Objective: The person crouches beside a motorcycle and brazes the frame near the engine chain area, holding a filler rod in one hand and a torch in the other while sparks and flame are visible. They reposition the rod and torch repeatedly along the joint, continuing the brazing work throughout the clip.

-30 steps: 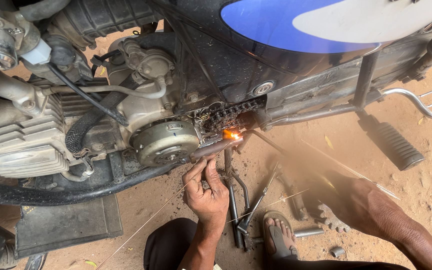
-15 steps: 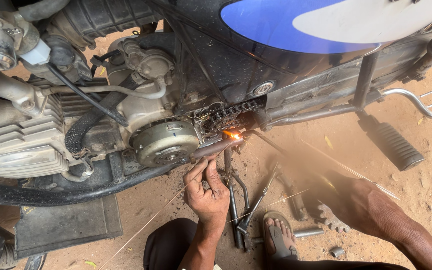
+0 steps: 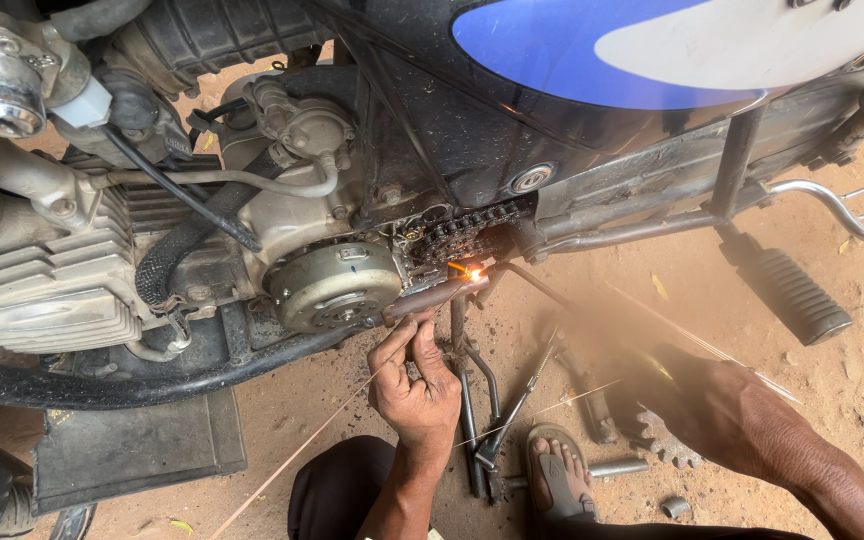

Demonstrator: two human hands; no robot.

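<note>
Rod [image 3: 430, 297]: rusty, tip glowing orange at chain [image 3: 462, 232]; left hand [image 3: 414, 385] grip pinches it; right hand [image 3: 722, 405] grip unclear.

I see my two bare arms coming up from the bottom of the frame. My left hand [image 3: 414, 385] is in the lower middle, with no glove, no ring and no watch on it. My right hand [image 3: 722, 405] is at the lower right, also bare, and a bit blurry. No sleeves reach my wrists. I wear dark trousers [image 3: 337, 490] at the bottom middle. My bare foot [image 3: 559, 470] sits in a grey sandal [image 3: 564, 492] with a strap.
</note>
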